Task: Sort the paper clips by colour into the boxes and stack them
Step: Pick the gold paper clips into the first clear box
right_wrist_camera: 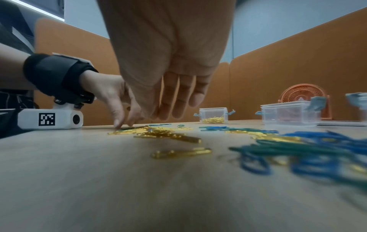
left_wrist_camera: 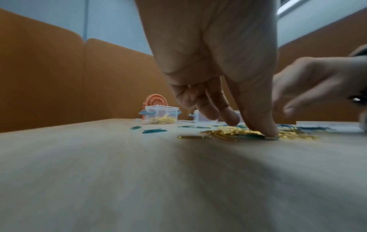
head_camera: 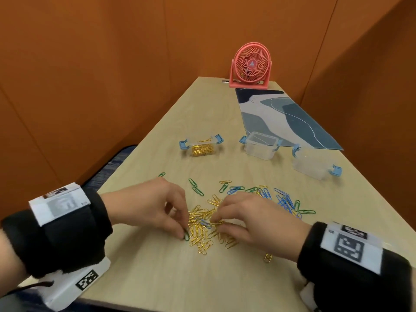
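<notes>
A pile of gold paper clips (head_camera: pixel 202 233) lies on the wooden table between my hands. Green clips (head_camera: pixel 195 187) and blue clips (head_camera: pixel 285 201) are scattered behind it and to the right. My left hand (head_camera: pixel 183 228) reaches down at the pile's left edge, and its thumb (left_wrist_camera: pixel 264 125) presses a green clip (head_camera: pixel 186 237) flat on the table while the other fingers hover. My right hand (head_camera: pixel 217 222) hangs over the pile's right side with its fingers (right_wrist_camera: pixel 178 100) extended, tips at the gold clips, holding nothing. Further back stand a clear box with gold clips (head_camera: pixel 202 147) and two empty clear boxes (head_camera: pixel 261 147) (head_camera: pixel 311 165).
A pink desk fan (head_camera: pixel 251 64) stands at the table's far end, with a blue patterned mat (head_camera: pixel 286 118) in front of it. One stray gold clip (head_camera: pixel 267 257) lies near my right wrist. Orange partition walls close in both sides.
</notes>
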Available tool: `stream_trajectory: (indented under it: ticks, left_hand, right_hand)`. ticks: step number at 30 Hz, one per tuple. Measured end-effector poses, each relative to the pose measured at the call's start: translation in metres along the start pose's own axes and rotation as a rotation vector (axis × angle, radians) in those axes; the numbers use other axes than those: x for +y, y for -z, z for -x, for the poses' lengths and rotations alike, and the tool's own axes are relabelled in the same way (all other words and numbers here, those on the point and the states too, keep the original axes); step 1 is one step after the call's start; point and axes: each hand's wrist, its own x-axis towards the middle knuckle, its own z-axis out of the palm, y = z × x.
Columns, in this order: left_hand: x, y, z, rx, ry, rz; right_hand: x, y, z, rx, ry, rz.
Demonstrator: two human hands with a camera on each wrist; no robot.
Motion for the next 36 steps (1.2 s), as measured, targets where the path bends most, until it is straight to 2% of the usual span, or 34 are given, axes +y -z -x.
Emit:
stream_trajectory:
  ticks: [4,8,16,21,23,27,32,36]
  left_hand:
    - [0.001,-0.003,-0.01,-0.06,0.005,-0.008]
    - [0.003,-0.004,-0.011,-0.079,0.068,-0.021]
    - [0.006,-0.003,-0.011,0.032,0.176,-0.048]
    - [0.008,-0.001,-0.008,0.043,0.143,0.032]
    - [0.006,0.004,-0.004,0.002,0.119,0.082]
    - [0.0,0.007,0.004,-0.197,0.143,0.085]
    - [0.0,0.005,0.005,-0.225,0.152,0.141]
    - [0.003,0.001,0.006,-0.211,0.17,0.066]
  right_hand:
    - [-0.004,-0.003,-0.016,-0.079,-0.038,0.057]
    - [-0.009,-0.001,-0.02,-0.062,-0.065,0.068]
    - [-0.015,-0.007,-0.031,-0.064,-0.097,0.096]
    - [-0.014,-0.007,-0.027,-0.096,-0.12,0.119]
    - [-0.012,-0.005,-0.025,-0.07,-0.15,0.081]
    - [-0.006,-0.002,-0.025,-0.002,-0.209,0.093]
    - [-0.003,-0.003,-0.018,0.016,-0.196,0.045]
    - [-0.005,-0.003,-0.014,0.049,-0.048,0.021]
